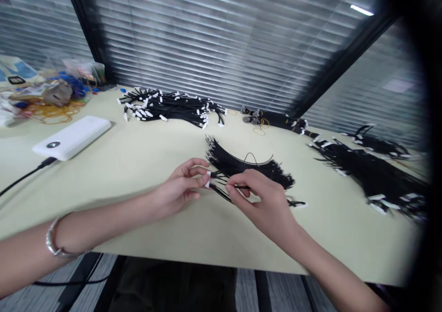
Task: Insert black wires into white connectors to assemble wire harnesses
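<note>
Between thumb and fingers, my left hand point(183, 183) pinches a white connector housing point(208, 179) with several black wires fanning out of it to the right. My right hand point(262, 194) is closed in a pinch on a thin black wire point(238, 187), a short way from the connector. Whether that wire's tip is seated in the housing I cannot tell. Past the right hand, another white connector point(301, 205) shows on the tabletop at the end of black wires. Just behind both hands lies a bundle of loose black wires point(235, 161) with bare metal ends.
A pile of black cables with white connectors point(165, 107) lies at the back, tied bundles point(276, 120) beside it. More cables point(376, 174) lie at right. On the left are a white power bank point(74, 137) with a cord, rubber bands point(51, 112) and plastic bags point(79, 68).
</note>
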The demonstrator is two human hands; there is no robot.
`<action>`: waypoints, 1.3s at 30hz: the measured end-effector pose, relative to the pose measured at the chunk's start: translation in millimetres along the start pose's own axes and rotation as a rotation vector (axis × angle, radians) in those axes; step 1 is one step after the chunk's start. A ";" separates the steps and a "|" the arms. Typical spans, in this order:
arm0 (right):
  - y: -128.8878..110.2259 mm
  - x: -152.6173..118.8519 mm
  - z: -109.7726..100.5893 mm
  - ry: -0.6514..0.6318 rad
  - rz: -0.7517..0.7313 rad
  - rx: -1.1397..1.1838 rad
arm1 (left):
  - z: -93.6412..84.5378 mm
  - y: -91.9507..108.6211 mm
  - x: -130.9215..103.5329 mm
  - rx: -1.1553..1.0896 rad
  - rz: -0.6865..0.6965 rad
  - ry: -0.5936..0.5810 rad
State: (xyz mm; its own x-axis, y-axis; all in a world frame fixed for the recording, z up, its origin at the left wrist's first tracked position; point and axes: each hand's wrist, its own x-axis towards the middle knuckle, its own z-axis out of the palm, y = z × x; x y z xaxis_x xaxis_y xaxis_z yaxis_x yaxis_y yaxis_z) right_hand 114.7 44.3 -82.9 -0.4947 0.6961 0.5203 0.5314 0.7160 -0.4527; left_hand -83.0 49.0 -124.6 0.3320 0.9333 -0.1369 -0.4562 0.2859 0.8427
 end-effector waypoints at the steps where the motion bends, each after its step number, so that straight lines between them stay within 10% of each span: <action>1: 4.5 -1.8 2.2 0.003 0.016 0.009 | 0.1 0.7 -0.3 -0.002 0.008 -0.007; 39: 4.9 -9.9 13.2 0.155 -0.204 -0.199 | 2.7 1.8 -0.7 -0.071 0.015 -0.056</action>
State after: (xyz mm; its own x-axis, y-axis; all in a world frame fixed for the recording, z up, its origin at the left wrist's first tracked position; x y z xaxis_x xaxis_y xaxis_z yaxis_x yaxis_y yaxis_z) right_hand 113.1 41.7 -99.8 -0.5025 0.5122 0.6965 0.5634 0.8051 -0.1856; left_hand -81.8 48.3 -121.5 0.3693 0.9245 -0.0942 -0.5178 0.2889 0.8052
